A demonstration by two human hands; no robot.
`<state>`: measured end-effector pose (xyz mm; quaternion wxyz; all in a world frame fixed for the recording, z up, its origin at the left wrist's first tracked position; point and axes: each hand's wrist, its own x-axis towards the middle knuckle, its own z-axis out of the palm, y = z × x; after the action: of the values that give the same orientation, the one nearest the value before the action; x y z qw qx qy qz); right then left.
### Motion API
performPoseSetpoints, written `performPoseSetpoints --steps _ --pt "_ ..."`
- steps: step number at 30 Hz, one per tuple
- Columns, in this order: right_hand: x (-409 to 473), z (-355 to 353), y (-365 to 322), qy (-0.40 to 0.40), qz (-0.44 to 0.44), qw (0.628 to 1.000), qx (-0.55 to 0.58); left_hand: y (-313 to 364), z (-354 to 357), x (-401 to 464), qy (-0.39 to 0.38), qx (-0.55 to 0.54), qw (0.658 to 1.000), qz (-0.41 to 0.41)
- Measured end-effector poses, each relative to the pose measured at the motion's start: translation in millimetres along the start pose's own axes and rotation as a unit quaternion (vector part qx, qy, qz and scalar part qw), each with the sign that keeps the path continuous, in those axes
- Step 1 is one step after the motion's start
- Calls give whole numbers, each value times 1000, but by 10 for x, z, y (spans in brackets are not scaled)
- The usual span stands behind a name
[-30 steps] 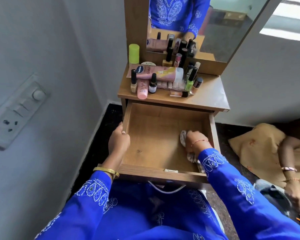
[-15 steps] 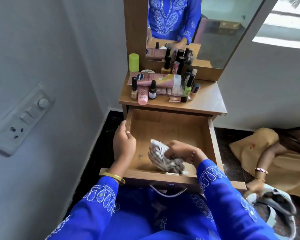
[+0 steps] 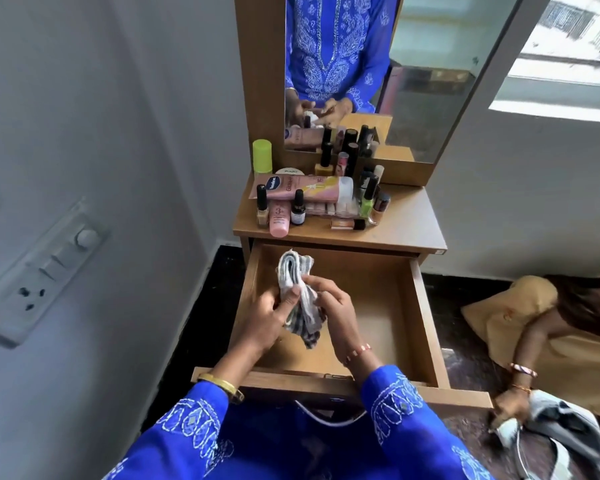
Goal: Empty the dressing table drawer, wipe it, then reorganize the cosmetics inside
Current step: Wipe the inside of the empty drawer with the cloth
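Observation:
The wooden drawer (image 3: 426, 317) of the dressing table is pulled out, with nothing lying on its floor. Above it I hold a folded grey-and-white striped cloth (image 3: 297, 271) in both hands. My left hand (image 3: 269, 318) grips its left side with the thumb on top. My right hand (image 3: 336, 308) pinches its right side. The cosmetics stand crowded on the tabletop (image 3: 406, 220): a pink lotion tube (image 3: 302, 188), a small pink tube (image 3: 279, 218), a green cylinder (image 3: 261, 154), a green nail polish (image 3: 367, 202) and several dark-capped bottles.
A mirror (image 3: 413, 81) rises behind the cosmetics. A wall with a switch panel (image 3: 45, 268) is close on the left. On the dark floor to the right, another person's arm (image 3: 523, 358) reaches toward a grey bag (image 3: 565, 431), beside tan fabric (image 3: 499, 313).
My right hand lifted the cloth off the drawer floor. My left hand left the drawer's side and joined it on the cloth, now held higher and folded between both hands.

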<state>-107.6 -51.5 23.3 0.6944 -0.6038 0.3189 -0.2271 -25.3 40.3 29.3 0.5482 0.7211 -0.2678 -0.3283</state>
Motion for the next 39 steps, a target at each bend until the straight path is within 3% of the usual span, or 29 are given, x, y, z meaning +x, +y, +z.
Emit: performPoseSetpoints --steps 4,7,10,14,19,22,25,29,34,39 --pt "-47 -67 -45 -11 -13 1000 16 -53 -9 52 40 -1 999 -3" --pt "-13 -171 -132 7 -45 996 -73 -4 36 62 58 0 998 -18" --pt "66 -341 -228 7 -32 990 -135 135 144 81 39 -69 997 -15" --pt "46 -545 -421 -34 4 995 -90 358 368 148 17 -115 993 -26" --pt "128 -861 -585 101 -73 991 -56 625 735 346 -3 -128 992 -10" --pt "338 -1152 -674 228 -92 964 -97 716 943 455 -16 -102 995 -13" --pt "587 -1445 -834 298 -70 940 -151 791 1047 493 -44 -93 994 -45" --pt "995 -1650 -1077 304 -53 925 -224 873 1061 514 -56 -79 994 -46" --pt "1201 -1569 -1128 253 -17 922 -292 963 1024 530 -56 -65 996 -31" --pt "962 -1487 -812 294 -104 874 -374 925 1005 539 -57 -59 996 -29"
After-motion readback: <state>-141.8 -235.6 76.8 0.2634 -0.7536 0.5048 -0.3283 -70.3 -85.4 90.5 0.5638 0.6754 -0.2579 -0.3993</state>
